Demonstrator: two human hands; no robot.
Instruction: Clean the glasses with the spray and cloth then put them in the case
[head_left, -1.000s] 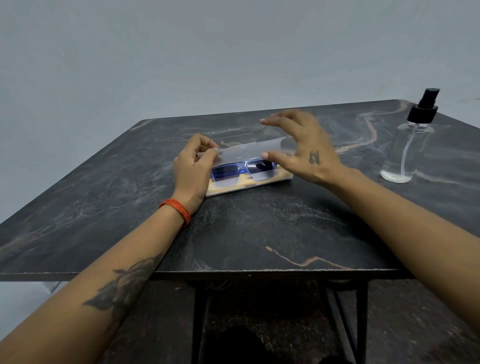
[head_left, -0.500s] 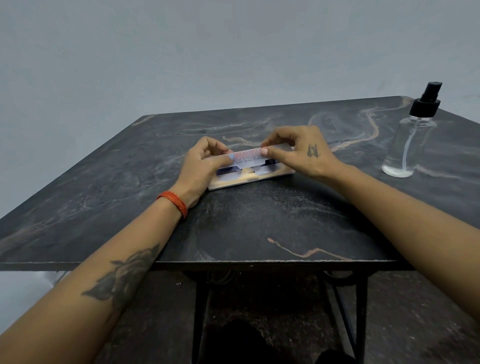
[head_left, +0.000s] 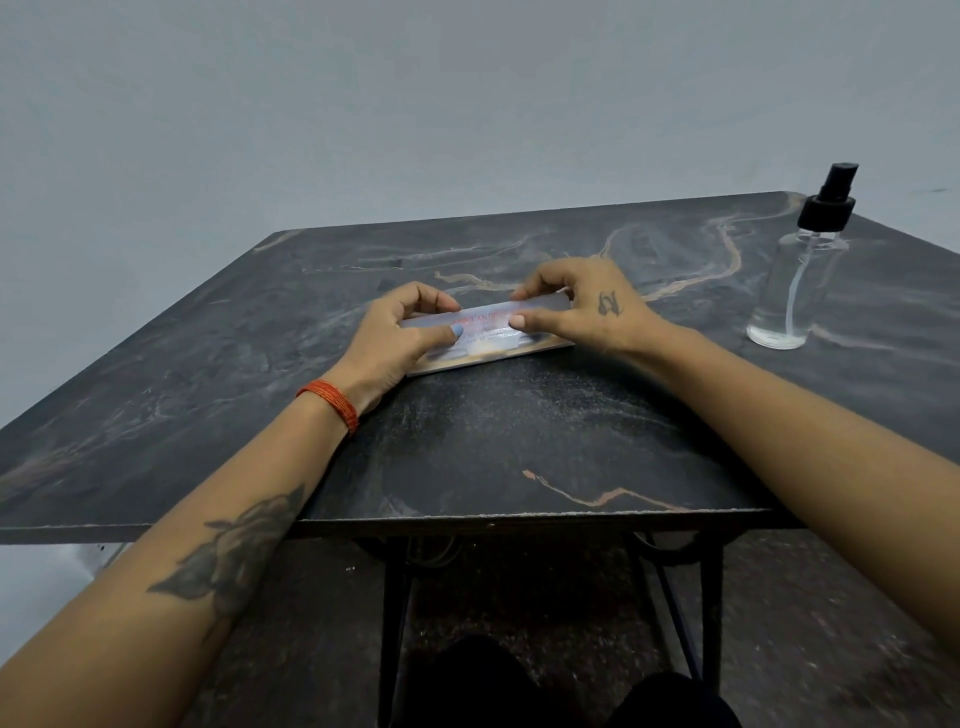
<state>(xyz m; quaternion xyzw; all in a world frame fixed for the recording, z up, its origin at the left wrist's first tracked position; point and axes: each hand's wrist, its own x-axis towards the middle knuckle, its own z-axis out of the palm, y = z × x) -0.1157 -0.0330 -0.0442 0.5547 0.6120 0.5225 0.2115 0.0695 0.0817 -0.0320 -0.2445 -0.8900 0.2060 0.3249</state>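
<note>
The translucent plastic lid with faint red print (head_left: 485, 318) is held down at the centre of the frame by both hands. The left hand (head_left: 397, 335) is closed on the left end of the lid, with the thumb laid flat on top and the fingers curled behind the far edge. The right hand (head_left: 582, 306) is closed on the right end in the same way, the thumb on the front and the fingers over the back. The lid is pressed onto a flat rectangular case with a pale base (head_left: 493, 352), which lies on the dark marble-patterned desk (head_left: 519, 431). The glasses are inside the case, but through the lid they cannot be made out clearly. An orange thread band (head_left: 332, 402) is worn on the left wrist. At the right edge of the frame, well apart from the hands, a clear spray bottle with a black pump top (head_left: 800, 280) stands upright on the desk. Behind the desk a plain grey wall (head_left: 415, 104) is seen.
</note>
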